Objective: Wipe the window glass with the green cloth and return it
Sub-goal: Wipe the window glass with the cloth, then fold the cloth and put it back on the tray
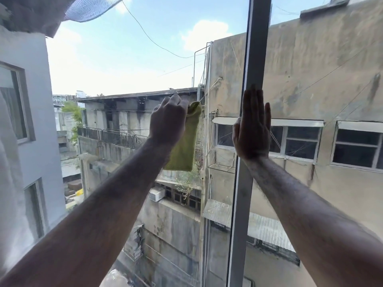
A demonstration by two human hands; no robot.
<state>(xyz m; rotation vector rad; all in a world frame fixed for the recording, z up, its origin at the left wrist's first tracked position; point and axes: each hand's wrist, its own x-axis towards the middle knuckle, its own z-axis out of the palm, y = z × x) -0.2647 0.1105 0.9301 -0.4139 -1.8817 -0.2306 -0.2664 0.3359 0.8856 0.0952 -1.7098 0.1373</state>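
The green cloth [184, 145] hangs down from my left hand [168, 119], which is closed around its top corner at the middle of the window glass [116, 65]. The cloth's lower edge dangles free beside my left wrist. My right hand [253, 127] lies flat with fingers together and pointing up, pressed against the grey vertical window frame bar [254, 59]. Both forearms reach forward from the bottom corners of the view. Whether the cloth touches the glass is unclear.
Outside the glass are weathered concrete buildings [310, 79], a pale building with windows at the left [31, 100], overhead wires and sky. A mesh screen edge [91, 9] shows at the top left. A second pane lies right of the frame bar.
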